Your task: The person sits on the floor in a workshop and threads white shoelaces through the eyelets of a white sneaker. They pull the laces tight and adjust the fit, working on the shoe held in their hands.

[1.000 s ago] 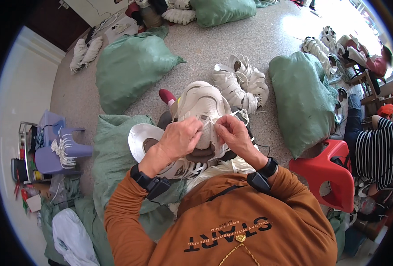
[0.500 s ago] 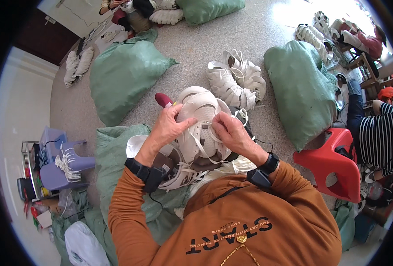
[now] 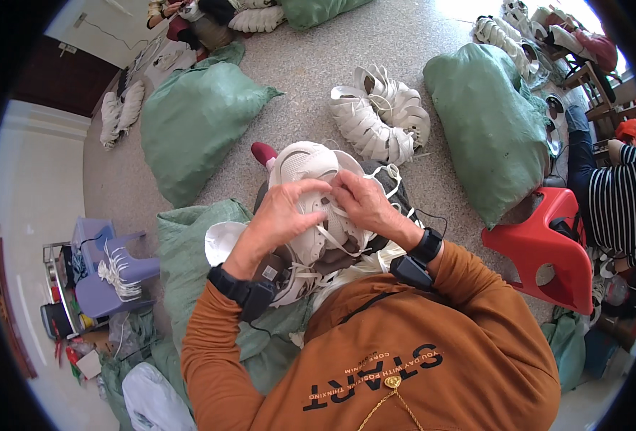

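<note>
A white sneaker [image 3: 305, 162] lies in my lap with its toe pointing away from me. Loose white shoelace [image 3: 326, 235] loops over its tongue and opening. My right hand [image 3: 367, 203] pinches the lace by the eyelets, the thumb and forefinger pressed together. Over the left side of the shoe, my left hand [image 3: 283, 214] curves with thumb and forefinger apart, the forefinger tip close to my right fingertips. Another white shoe [image 3: 288, 289] sits partly hidden under my left wrist. A bundle of white laces [image 3: 365, 271] rests against my body.
Green sacks [image 3: 202, 126] stand ahead on the left and right. Between them are bundled white shoes [image 3: 375, 122] on the speckled floor. A red plastic chair [image 3: 548, 248] is at right, a purple stool [image 3: 113, 287] holding laces at left. Other people sit nearby, one in a striped top [image 3: 619, 223].
My left hand has shifted right, from the shoe's side to over its lacing. My right hand has moved slightly up and left, toward the left fingertips. The view has tilted a little.
</note>
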`<state>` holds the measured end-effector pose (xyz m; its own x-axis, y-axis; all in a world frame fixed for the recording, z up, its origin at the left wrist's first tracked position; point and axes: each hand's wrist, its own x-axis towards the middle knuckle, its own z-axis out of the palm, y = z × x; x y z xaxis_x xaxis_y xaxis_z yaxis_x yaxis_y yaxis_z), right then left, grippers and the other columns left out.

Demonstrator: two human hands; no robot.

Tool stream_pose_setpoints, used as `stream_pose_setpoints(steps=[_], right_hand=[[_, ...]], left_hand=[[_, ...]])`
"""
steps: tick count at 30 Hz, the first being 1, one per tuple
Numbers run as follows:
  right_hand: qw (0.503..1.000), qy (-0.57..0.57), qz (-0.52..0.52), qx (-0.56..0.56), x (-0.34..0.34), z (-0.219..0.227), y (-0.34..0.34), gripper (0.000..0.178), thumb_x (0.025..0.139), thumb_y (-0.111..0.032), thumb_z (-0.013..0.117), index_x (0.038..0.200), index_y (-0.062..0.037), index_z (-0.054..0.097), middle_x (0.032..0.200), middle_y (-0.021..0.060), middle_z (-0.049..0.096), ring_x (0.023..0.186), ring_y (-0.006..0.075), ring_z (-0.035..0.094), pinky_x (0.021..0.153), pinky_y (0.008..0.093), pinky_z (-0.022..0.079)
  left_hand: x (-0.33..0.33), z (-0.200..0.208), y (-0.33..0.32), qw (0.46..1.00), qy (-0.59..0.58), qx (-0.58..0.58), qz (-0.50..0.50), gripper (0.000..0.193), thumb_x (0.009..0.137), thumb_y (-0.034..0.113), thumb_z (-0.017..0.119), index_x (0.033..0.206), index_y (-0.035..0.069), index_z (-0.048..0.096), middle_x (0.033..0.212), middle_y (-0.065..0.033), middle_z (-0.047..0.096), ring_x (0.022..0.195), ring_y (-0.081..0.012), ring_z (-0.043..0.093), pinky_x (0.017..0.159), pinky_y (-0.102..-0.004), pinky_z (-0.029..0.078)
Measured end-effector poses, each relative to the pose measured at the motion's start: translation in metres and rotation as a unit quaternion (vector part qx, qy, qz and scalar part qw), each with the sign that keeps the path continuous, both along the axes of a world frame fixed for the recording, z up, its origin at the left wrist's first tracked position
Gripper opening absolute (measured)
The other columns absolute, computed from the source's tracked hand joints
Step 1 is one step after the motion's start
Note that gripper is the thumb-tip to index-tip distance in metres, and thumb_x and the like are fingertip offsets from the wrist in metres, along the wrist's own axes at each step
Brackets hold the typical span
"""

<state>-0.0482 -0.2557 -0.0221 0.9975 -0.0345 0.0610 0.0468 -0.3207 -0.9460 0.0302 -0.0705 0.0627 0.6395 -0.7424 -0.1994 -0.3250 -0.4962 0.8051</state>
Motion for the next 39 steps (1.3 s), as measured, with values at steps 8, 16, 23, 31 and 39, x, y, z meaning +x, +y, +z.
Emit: stream_pose_setpoints(steps=[8,16,23,31,39], right_hand=[[0.996,0.050,0.029,0.063,-0.016,0.010,-0.007,0.016,0.093,-0.015,0.059,0.093,0.0008,0.063,0.075,0.0142,0.065,0.070,0.0238,0.063,0.066,0.0373,0.049],[0.994,0.046,0.021,0.099,-0.016,0.005,-0.007,0.016,0.091,-0.014,0.060,0.094,0.0018,0.063,0.080,0.0160,0.065,0.073,0.0261,0.063,0.066,0.0381,0.049],[0.997,0.013,0.027,0.072,-0.022,0.004,-0.008,0.013,0.088,-0.012,0.061,0.089,0.0012,0.061,0.086,0.0167,0.061,0.080,0.0313,0.063,0.071,0.0403,0.048],[0.997,0.000,0.020,0.074,-0.020,0.000,-0.005,0.012,0.087,-0.011,0.060,0.087,0.0013,0.060,0.086,0.0168,0.060,0.080,0.0335,0.061,0.072,0.0420,0.048],[0.998,0.007,0.016,0.058,-0.018,0.003,-0.001,0.012,0.088,-0.011,0.061,0.088,0.0005,0.061,0.087,0.0168,0.059,0.081,0.0322,0.061,0.073,0.0419,0.048]], left_hand=[[-0.006,-0.011,0.005,0.960,0.224,-0.096,0.138,0.032,0.081,-0.002,0.071,0.113,0.000,0.073,0.109,-0.0054,0.070,0.101,-0.0119,0.063,0.092,-0.0275,0.052],[-0.013,-0.019,0.002,0.972,0.171,-0.042,0.153,0.031,0.083,0.002,0.078,0.113,0.000,0.071,0.109,-0.0047,0.070,0.093,-0.0098,0.064,0.086,-0.0258,0.054],[-0.013,-0.009,-0.004,0.948,0.255,-0.051,0.185,0.029,0.082,0.001,0.079,0.110,0.001,0.071,0.103,-0.0042,0.070,0.089,-0.0093,0.065,0.079,-0.0245,0.055],[-0.016,-0.015,-0.008,0.946,0.235,-0.037,0.220,0.026,0.080,0.000,0.077,0.105,0.002,0.071,0.101,-0.0034,0.070,0.087,-0.0092,0.065,0.077,-0.0245,0.055],[-0.016,-0.019,-0.008,0.944,0.231,-0.030,0.233,0.026,0.079,0.001,0.076,0.104,0.003,0.071,0.098,-0.0024,0.069,0.084,-0.0090,0.065,0.076,-0.0247,0.054]])
